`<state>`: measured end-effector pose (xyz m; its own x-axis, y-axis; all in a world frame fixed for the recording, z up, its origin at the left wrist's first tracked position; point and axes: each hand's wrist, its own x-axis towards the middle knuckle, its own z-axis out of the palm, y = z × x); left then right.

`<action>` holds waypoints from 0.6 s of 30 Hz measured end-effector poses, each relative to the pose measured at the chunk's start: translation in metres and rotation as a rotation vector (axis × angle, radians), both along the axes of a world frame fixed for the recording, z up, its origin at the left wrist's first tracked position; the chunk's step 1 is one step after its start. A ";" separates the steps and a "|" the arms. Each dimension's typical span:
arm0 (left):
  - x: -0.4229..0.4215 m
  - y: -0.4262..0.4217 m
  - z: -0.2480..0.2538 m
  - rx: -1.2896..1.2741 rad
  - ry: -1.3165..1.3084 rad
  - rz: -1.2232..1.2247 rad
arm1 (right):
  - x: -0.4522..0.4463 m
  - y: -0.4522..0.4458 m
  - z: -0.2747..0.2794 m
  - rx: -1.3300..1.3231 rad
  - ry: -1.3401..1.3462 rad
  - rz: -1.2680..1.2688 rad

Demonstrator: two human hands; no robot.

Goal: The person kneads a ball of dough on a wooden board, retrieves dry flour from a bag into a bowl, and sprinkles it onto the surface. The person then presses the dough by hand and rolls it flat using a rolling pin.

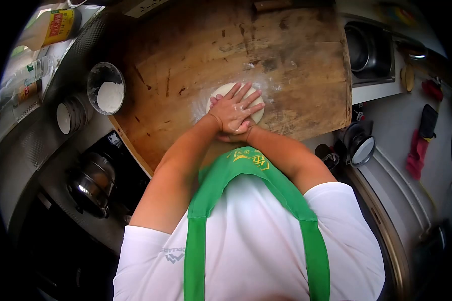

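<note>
A round, flat piece of pale dough [257, 116] lies on a floured wooden board [296, 65]. My left hand [234, 109] is on top of my right hand, palm down, its fingers spread over the dough and dusted with flour. Beneath it, my right hand [240, 134] also rests on the dough. Only its fingertips at the left and its wrist side show; it appears to lie flat, with most of it covered. Flour is scattered around the dough.
Left of the board are a clear bowl of flour [110, 96], stacked bowls [65, 118] and a metal pot [91, 183]. Bottles, one with a yellow label [59, 26], stand at the upper left. A sink [359, 47] and a glass-lidded container [362, 151] are at the right.
</note>
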<state>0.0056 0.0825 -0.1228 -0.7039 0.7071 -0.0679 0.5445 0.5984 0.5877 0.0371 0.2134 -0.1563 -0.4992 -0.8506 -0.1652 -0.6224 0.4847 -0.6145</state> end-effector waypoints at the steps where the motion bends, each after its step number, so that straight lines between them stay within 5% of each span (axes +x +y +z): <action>1: 0.001 0.001 0.000 -0.004 0.016 -0.009 | -0.002 0.001 0.003 0.008 -0.058 -0.008; 5: 0.009 0.006 0.005 -0.059 0.080 0.047 | 0.001 0.003 0.003 0.000 -0.073 -0.013; 8: 0.021 0.013 0.017 0.001 0.036 0.386 | -0.001 0.009 0.027 0.035 -0.027 -0.015; 9: 0.023 0.007 0.017 0.191 -0.162 0.600 | 0.000 0.012 0.036 0.149 -0.112 0.012; 10: 0.020 -0.006 0.023 0.385 -0.363 0.804 | -0.002 0.015 0.044 -0.093 0.163 -0.037; 13: 0.010 -0.063 0.042 1.369 -1.137 1.637 | -0.008 0.039 0.065 -0.199 0.440 -0.232; 14: 0.019 -0.076 0.040 1.317 -1.090 1.685 | -0.008 0.047 0.060 -0.214 0.452 -0.220; 16: 0.042 -0.082 0.033 1.272 -1.022 1.737 | -0.005 0.059 0.044 -0.095 0.280 -0.838; 18: 0.083 -0.073 0.030 1.002 -1.152 1.564 | -0.010 0.065 0.038 -0.005 0.109 -0.837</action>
